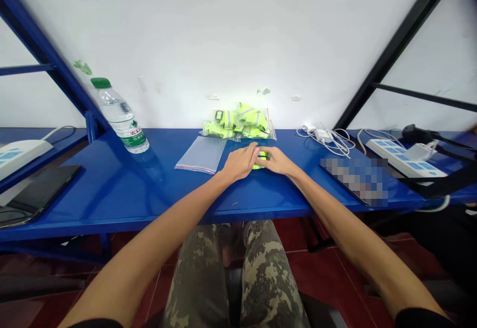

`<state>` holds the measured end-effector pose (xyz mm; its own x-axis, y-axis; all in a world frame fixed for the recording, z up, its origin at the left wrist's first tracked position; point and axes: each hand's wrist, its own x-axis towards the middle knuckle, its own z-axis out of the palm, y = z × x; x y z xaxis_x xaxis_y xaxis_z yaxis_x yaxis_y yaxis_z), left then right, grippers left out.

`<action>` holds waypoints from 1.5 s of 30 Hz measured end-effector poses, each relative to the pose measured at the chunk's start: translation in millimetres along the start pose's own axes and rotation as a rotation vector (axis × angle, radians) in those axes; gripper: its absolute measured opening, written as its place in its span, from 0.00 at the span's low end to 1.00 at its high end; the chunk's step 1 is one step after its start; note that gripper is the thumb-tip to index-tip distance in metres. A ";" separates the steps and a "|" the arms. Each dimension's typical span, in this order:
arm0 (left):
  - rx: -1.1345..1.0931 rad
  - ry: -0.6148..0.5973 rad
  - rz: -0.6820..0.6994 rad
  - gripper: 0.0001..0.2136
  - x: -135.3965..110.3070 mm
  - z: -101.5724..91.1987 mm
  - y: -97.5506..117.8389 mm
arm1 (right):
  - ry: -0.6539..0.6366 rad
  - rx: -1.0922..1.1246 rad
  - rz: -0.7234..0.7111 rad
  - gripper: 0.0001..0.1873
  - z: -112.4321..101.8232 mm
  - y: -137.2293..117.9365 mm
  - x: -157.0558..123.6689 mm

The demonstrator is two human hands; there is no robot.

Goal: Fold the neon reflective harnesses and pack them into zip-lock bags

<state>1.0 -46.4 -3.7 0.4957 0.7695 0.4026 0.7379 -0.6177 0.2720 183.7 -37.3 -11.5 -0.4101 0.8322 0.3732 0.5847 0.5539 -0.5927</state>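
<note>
My left hand (239,163) lies palm down, fingers together, over the left side of a folded fluorescent yellow-green strap (262,161) on the blue table. Curled around the other side of that strap is my right hand (278,161), its fingertips meeting those of the left. Most of the strap is hidden under both hands; a dark band shows on it. Just left of my left hand rests a flat clear zip bag (203,153) with a red seal line. Behind the hands, against the wall, sit bagged yellow-green reflective straps (238,122) with grey stripes and a black buckle.
A water bottle (121,117) with a green cap stands at the left. To the right are a white charger cable (331,138), a phone-like device (356,181) with a blurred screen and a power strip (404,158). A dark tablet (40,191) lies far left.
</note>
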 end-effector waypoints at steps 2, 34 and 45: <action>0.025 0.009 -0.028 0.22 3.0 2.6 -2.5 | 0.009 0.005 0.021 0.21 0.7 -0.3 -0.1; -0.023 -0.493 -0.356 0.35 -4.2 -85.6 -82.1 | 0.240 -0.468 0.097 0.19 17.0 -25.3 10.5; -0.143 -0.399 -0.298 0.29 -3.7 -63.2 -102.6 | 0.320 -0.415 0.138 0.19 14.3 -24.8 9.7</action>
<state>-105.5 3.9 22.1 0.4305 0.9000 -0.0680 0.8176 -0.3570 0.4517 155.2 -43.3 -3.4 -0.1135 0.8281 0.5490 0.8719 0.3479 -0.3445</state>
